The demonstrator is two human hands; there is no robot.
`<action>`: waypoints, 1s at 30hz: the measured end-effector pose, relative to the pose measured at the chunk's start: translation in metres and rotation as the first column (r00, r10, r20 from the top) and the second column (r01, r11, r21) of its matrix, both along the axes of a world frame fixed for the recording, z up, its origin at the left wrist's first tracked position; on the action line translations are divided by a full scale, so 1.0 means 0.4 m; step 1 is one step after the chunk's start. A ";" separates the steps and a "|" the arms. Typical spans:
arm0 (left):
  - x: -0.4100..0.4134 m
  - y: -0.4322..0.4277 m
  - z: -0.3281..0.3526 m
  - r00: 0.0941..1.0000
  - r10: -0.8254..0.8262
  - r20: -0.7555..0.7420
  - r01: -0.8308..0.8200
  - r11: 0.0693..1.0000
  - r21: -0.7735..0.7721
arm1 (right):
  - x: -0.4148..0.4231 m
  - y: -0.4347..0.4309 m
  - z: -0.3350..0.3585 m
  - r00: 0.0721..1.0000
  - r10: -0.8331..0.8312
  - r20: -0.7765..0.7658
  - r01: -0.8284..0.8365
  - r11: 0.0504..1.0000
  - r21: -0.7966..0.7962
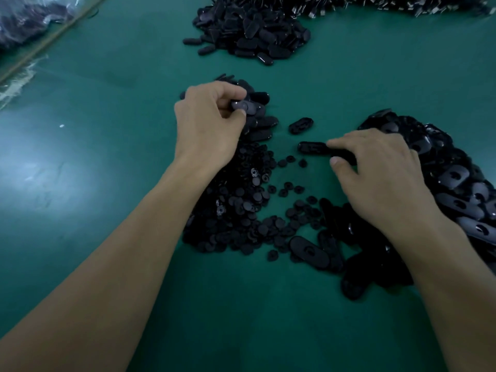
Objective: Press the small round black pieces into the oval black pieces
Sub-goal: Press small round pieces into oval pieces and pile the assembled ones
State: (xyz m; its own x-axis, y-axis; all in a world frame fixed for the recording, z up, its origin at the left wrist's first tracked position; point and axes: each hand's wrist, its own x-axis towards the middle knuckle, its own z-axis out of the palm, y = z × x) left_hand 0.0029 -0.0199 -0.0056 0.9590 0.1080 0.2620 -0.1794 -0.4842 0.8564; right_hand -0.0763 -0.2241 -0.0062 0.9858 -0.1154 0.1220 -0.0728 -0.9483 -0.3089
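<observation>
My left hand (208,122) pinches an oval black piece (245,106) between thumb and fingers, over a small heap of oval pieces (261,124). My right hand (381,178) lies lower right, its fingertips and thumb around another oval piece (312,148) lying on the green table. A spread of small round black pieces (236,205) fills the space between my forearms. A big heap of oval pieces with holes (451,173) runs along the right, partly hidden by my right hand.
A large pile of oval pieces (252,30) sits at the far centre, with shiny metal parts (402,5) behind it. A clear plastic bag (29,20) lies at the far left corner. A single oval piece (301,125) lies between my hands. Bare green table surface (94,157) lies to the left.
</observation>
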 end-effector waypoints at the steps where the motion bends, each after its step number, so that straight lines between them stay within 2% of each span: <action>1: 0.007 0.001 -0.003 1.000 0.001 -0.006 -0.001 1.000 0.028 | 0.001 -0.002 0.001 1.000 -0.001 0.014 0.001 1.000 0.005; 6: 0.032 0.007 -0.014 0.999 0.033 -0.005 -0.032 0.987 0.158 | -0.001 -0.006 -0.002 0.995 -0.014 0.094 0.013 1.000 0.011; 11: 0.040 0.015 -0.013 0.998 0.064 -0.006 -0.061 0.970 0.234 | -0.003 -0.003 0.000 0.978 -0.045 0.206 0.009 0.985 0.171; 15: 0.041 0.015 -0.012 0.998 0.062 -0.013 -0.056 0.952 0.302 | 0.000 -0.004 -0.003 0.959 -0.094 0.267 0.043 0.980 0.193; 17: 0.031 0.011 -0.005 0.997 0.069 0.026 -0.074 0.945 0.318 | 0.002 -0.004 -0.001 0.937 -0.105 0.333 0.040 0.980 0.196; 19: 0.010 0.001 0.009 0.998 0.029 0.062 -0.045 0.958 0.282 | 0.002 0.003 0.002 0.911 -0.091 0.402 -0.036 0.954 0.299; 21: -0.018 -0.013 0.026 0.996 -0.081 0.047 0.072 0.984 0.162 | 0.004 0.009 0.002 0.897 -0.073 0.435 -0.151 0.876 0.458; 24: -0.059 -0.030 0.038 0.964 -0.267 0.005 0.267 0.962 0.061 | 0.010 0.019 0.002 0.915 -0.026 0.402 -0.268 0.706 0.656; 28: -0.094 -0.035 0.030 0.912 -0.409 -0.037 0.408 0.912 -0.030 | 0.014 0.034 0.001 0.928 0.037 0.370 -0.339 0.496 0.800; 30: -0.106 -0.032 0.024 0.894 -0.446 -0.038 0.441 0.893 -0.096 | 0.014 0.039 -0.001 0.931 0.068 0.360 -0.350 0.450 0.822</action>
